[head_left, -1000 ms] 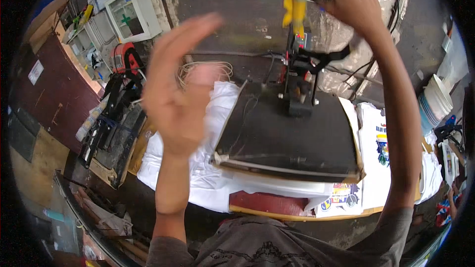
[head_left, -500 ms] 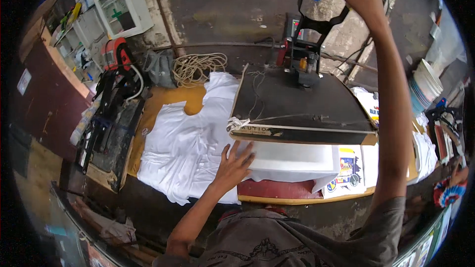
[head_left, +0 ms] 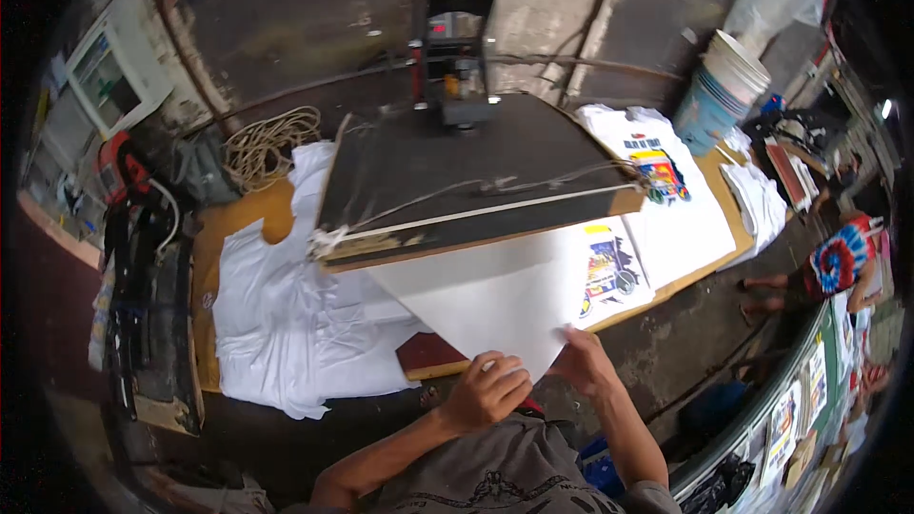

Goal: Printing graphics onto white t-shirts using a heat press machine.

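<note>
White sheet [head_left: 495, 300] lies under the raised dark press plate [head_left: 466, 171], its near corner pinched between our hands. Our left hand [head_left: 486, 390] curls closed on the corner's edge; our right hand [head_left: 586, 362] grips it just beside. White shirts [head_left: 286, 324] spread on the wooden table [head_left: 233, 224] to our left.

sheet [head_left: 495, 300]: smooth matt white paper
platen [head_left: 466, 167]: dark matt, worn
shirts [head_left: 286, 324]: soft white cloth
table [head_left: 233, 224]: bare wood
rope [head_left: 271, 143]: rough fibre
</note>
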Tool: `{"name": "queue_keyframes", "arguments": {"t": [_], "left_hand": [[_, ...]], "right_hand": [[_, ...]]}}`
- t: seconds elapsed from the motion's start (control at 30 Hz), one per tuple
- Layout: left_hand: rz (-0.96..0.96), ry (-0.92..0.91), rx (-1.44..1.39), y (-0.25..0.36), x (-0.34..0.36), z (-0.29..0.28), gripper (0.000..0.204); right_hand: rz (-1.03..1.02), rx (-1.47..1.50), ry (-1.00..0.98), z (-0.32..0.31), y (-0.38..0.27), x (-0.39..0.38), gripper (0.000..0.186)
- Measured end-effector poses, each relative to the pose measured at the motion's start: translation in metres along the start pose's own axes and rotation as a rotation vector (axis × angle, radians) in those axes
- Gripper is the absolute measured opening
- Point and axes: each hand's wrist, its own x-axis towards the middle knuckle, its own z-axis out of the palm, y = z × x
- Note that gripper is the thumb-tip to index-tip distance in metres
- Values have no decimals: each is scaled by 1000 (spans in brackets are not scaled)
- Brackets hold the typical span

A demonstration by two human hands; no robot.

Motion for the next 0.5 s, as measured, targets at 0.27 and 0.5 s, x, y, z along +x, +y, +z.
{"name": "queue_keyframes", "arguments": {"t": [0.27, 0.5], "left_hand": [[-84, 0, -118, 20, 45, 41, 12], [-600, 124, -196, 60, 50, 111, 10]], "right_hand": [[-442, 102, 317, -227, -183, 21, 24], [-664, 126, 118, -252, -334, 18, 33]]}}
